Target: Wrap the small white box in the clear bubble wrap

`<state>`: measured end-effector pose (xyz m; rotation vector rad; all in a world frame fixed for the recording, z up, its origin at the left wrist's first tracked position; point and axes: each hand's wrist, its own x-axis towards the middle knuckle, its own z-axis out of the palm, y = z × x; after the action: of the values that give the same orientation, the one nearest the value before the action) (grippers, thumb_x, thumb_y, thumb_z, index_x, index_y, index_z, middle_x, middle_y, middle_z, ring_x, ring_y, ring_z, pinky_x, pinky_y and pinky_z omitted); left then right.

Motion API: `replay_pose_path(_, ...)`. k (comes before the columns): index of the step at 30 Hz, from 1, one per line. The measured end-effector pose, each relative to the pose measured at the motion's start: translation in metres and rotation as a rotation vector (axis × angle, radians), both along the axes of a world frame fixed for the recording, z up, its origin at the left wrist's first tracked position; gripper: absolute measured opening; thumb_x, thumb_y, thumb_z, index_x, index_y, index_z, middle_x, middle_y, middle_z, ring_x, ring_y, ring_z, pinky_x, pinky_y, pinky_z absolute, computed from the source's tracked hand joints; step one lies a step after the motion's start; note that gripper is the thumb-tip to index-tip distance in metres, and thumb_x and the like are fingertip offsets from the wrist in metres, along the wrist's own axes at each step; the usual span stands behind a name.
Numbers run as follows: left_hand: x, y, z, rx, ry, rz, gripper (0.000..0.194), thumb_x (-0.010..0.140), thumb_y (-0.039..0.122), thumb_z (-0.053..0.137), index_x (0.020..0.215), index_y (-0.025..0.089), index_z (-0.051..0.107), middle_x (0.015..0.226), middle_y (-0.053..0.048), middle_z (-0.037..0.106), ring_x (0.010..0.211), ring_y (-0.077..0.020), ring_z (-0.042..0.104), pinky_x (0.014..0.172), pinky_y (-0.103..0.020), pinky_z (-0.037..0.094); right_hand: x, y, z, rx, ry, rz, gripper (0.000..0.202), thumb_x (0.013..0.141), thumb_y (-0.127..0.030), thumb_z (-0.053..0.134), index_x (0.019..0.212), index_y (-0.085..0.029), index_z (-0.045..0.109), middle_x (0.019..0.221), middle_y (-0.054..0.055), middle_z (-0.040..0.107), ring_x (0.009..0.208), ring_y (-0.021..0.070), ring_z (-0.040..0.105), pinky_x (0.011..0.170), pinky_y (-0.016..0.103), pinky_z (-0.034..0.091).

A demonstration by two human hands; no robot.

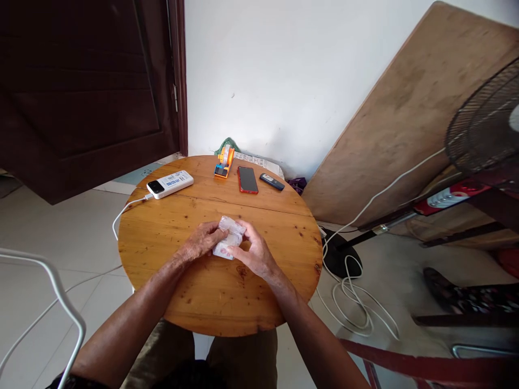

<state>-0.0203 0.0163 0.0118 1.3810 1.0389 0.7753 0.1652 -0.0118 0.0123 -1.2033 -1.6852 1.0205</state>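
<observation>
Over the middle of the round wooden table (182,294), both hands grip a small whitish package wrapped in clear plastic (225,248). My left hand (201,240) is closed on its left side, the thumb lying across it. From the right, my right hand (256,254) holds it with thumb in front and fingers behind. Faint pinkish marks show on the package's lower face; its contents cannot be made out. Beyond the hands stand an orange tape dispenser (224,162), a phone with a red edge (247,179) and a small dark handheld device (271,181).
A white power bank (170,184) with a cable plugged in lies at the table's left. On the right are a fan (482,124), a leaning board (389,102) and a coiled white cable (352,294) on the floor. A dark door (89,92) stands at left.
</observation>
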Motion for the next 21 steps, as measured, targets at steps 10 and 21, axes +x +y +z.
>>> replay_pose_path(10,-0.003,-0.004,0.013,-0.117,-0.301,-0.274,0.056,0.073,0.042,0.076,0.122,0.020,0.063,0.121,-0.008,0.069,0.107,-0.0266,0.064,0.091,-0.035,0.048,0.008,0.009,-0.005,-0.261,0.401,0.082,0.057,0.067,-0.038,0.080,0.117,-0.022,0.057,0.114,0.007,0.071,0.106,0.0247,0.067,0.091,0.038,0.053)
replay_pose_path(21,0.001,-0.002,0.004,-0.258,-0.319,-0.159,0.060,0.060,0.040,0.086,0.111,0.015,0.065,0.106,-0.008,0.072,0.090,-0.0213,0.067,0.083,-0.032,0.049,0.014,0.009,-0.004,-0.113,0.204,-0.044,0.030,0.079,-0.041,0.065,0.101,-0.020,0.068,0.095,0.003,0.071,0.089,0.0207,0.065,0.081,0.033,0.050)
